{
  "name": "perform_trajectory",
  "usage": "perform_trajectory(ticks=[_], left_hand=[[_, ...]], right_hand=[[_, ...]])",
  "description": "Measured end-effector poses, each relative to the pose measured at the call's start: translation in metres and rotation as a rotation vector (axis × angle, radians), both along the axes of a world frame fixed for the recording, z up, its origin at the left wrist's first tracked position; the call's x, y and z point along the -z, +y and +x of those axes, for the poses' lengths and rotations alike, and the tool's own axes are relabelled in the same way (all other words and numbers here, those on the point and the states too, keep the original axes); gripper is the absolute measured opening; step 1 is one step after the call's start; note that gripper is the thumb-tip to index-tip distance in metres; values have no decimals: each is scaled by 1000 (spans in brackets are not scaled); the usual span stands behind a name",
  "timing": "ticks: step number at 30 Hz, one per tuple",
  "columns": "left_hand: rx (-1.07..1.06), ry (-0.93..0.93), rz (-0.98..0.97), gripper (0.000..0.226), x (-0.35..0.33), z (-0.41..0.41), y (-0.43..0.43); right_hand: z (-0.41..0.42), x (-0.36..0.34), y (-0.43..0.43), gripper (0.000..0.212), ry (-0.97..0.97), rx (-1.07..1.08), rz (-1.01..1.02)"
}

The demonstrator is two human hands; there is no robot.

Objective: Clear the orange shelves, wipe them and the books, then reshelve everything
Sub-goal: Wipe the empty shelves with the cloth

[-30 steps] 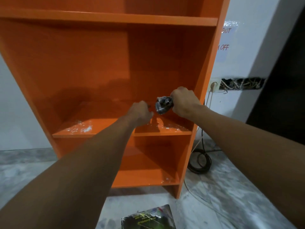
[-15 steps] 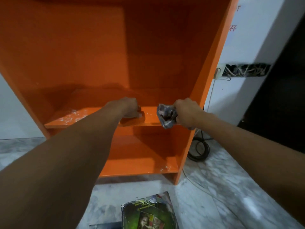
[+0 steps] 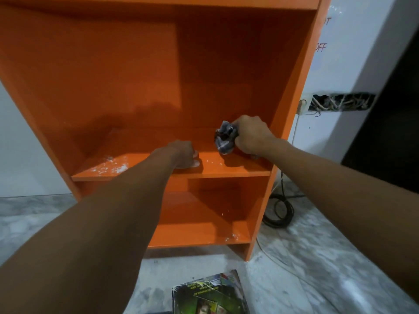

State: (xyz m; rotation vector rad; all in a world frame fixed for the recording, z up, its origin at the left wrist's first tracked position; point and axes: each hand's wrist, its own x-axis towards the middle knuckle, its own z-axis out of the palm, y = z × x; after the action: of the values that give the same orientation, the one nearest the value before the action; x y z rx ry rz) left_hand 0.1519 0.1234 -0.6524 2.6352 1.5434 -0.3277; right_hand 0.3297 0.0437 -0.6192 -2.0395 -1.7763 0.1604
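Note:
The orange bookcase [image 3: 292, 91] stands against the wall, and no books are on its shelves. Its middle shelf [image 3: 226, 172] carries white dust at the left [image 3: 111, 166]. My right hand [image 3: 250, 137] is shut on a crumpled grey cloth [image 3: 224, 139], pressed onto the right part of that shelf. My left hand [image 3: 183, 154] rests knuckles-up on the shelf's middle, fingers curled, nothing visible in it. A stack of books [image 3: 210, 295] with a dark green cover lies on the floor in front.
The lower shelf [image 3: 199, 239] has white specks near its right front corner. A coiled black cable [image 3: 278, 211] lies on the marble floor right of the bookcase. An open wall box with loose wires [image 3: 340, 103] sits on the white wall at the right.
My right hand has carried the cloth from the shelf's front edge deeper onto the shelf at the right. My left hand stays on the shelf's middle. The view shifted slightly.

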Motion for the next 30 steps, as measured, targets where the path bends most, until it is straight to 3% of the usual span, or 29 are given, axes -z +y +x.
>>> perform_trajectory(ticks=[4, 7, 10, 13, 17, 19, 22, 24, 28, 30], left_hand=[[-6, -44, 2, 47, 3, -2, 0], [9, -53, 36, 35, 2, -5, -5], [-35, -74, 51, 34, -2, -14, -8], [-56, -118, 63, 35, -5, -25, -6], [-99, -76, 92, 24, -11, -46, -4], [-120, -37, 118, 13, -10, -60, 2], [-80, 32, 104, 33, -5, -78, 7], [-24, 73, 81, 37, -7, -87, 9], [-5, 57, 2, 40, -19, -101, 15], [10, 49, -9, 43, -21, -106, 20]], right_hand=[[5, 44, 19, 20, -64, -11, -282], [-7, 68, -14, 52, -210, -65, -111], [-25, 83, -72, 63, 48, -307, 12], [-36, 88, -96, 76, -46, -481, 50], [-30, 50, -45, 56, 91, -250, 356], [-14, 43, -5, 53, 34, -127, 254], [-6, 58, 29, 39, -97, 35, -116], [-19, 74, 33, 47, -243, 99, -168], [-77, 84, -2, 57, -229, -197, 175], [-104, 89, -26, 54, -158, -407, 195]])
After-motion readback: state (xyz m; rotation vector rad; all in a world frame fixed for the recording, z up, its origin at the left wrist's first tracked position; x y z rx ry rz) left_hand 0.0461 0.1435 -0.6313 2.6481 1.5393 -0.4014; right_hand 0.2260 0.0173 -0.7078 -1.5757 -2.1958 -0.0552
